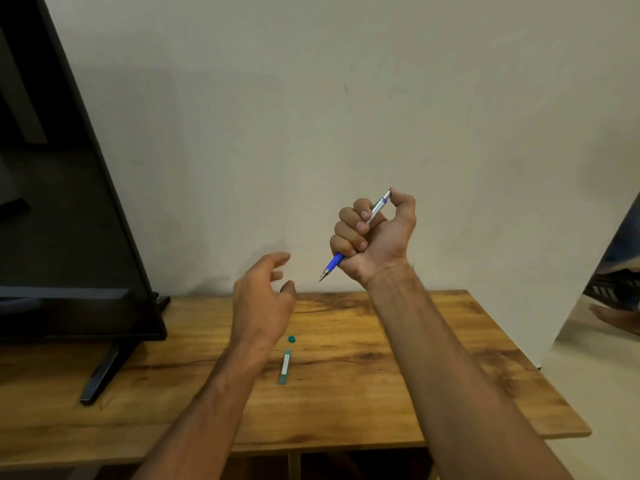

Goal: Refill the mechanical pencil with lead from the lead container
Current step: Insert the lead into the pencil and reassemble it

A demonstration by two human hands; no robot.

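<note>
Two bare hands are raised above a warm-brown wooden tabletop set against a plain pale wall. The right hand is closed in a fist around a slim mechanical pencil with a blue rubber grip and silver metal barrel, the thumb resting over its top button end. The pencil's long axis runs diagonally: its fine metal tip points down and to the left, toward the left hand, while the button end points up and to the right. The left hand hovers lower, open and empty, fingers loosely curled and slightly blurred.

On the table below the left hand lies a narrow translucent teal lead container with a white label, its length running away from the viewer. A small teal cap sits just beyond its far end, apart from it, so the container looks open. A black flat screen on a stand occupies the left side.

The pencil looks light and rigid, easiest to hold by the rubber grip, where fingers will not slip. Any lead inside the container is probably thin and brittle, so it would want a gentle pinch and a straight feed.
</note>
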